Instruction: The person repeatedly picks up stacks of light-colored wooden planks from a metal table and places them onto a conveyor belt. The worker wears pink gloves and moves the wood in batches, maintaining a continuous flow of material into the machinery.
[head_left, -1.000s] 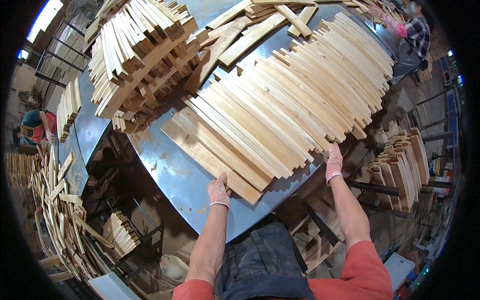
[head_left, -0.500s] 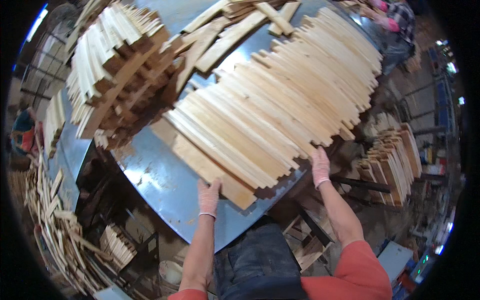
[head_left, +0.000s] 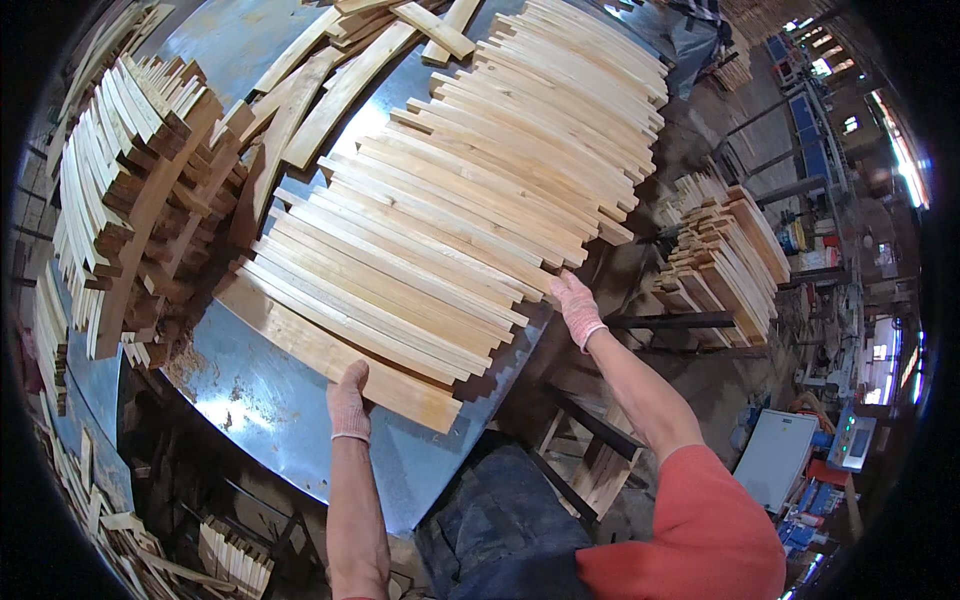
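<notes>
A row of pale wooden slats (head_left: 440,220) lies side by side across the metal table, their near ends uneven. Along the row's left side is a wider wooden board (head_left: 320,345), set at a slight angle with a narrow gap beside it. My left hand (head_left: 350,405), in a pinkish knit glove, grips this board's outer edge; its fingertips are partly hidden. At the near ends of the slats, my right hand (head_left: 577,308), gloved alike, has its fingers closed around a slat end around the middle of the row.
The shiny metal table (head_left: 250,400) has a curved-looking near edge. Stacked timber (head_left: 120,190) rises at left, with loose boards (head_left: 350,85) lying beyond the row. Another slat stack (head_left: 725,265) stands right, near a dark metal bar (head_left: 670,321). Scrap strips (head_left: 90,500) lie lower left.
My view has turned, so the table and slats sit further left in the picture. Both hands stay at the board and slat ends; the row looks much the same.
</notes>
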